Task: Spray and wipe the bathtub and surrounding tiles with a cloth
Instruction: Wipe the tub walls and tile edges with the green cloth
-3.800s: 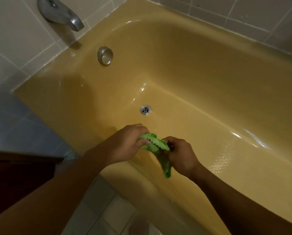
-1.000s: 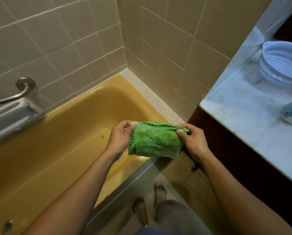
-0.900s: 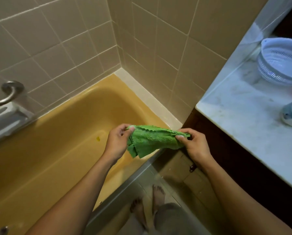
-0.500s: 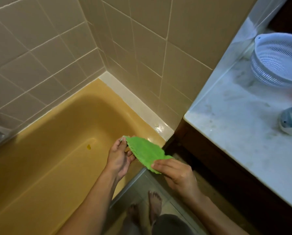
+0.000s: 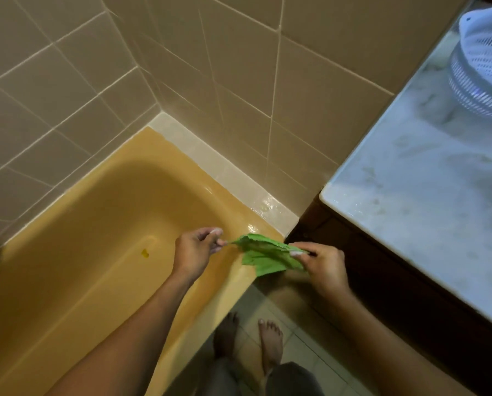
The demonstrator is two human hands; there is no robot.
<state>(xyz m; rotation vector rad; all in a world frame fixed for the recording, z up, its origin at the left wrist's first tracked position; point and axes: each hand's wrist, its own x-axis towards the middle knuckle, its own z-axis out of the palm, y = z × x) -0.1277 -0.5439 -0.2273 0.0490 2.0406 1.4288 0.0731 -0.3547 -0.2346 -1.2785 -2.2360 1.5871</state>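
The fuzzy green cloth [image 5: 263, 254], folded flat a moment ago, now stretches between left hand [image 5: 197, 250] and right hand [image 5: 322, 264], both hands' fingers pinching its ends, above the mustard-yellow bathtub [image 5: 96, 252] rim corner at 5 o'clock. Wiping there probably comes next.

The green cloth [image 5: 263, 254] was a fuzzy, crumpled rag with a ragged edge. It hung in the air above the tub's near corner, one tip pinched by the left hand [image 5: 194, 251] and the other end gripped by the right hand [image 5: 322, 265]. The bathtub [image 5: 96, 252] was glossy mustard-yellow with a small yellow speck on its floor, and the tiles [image 5: 67, 81] around it were beige with pale grout, meeting in a corner.
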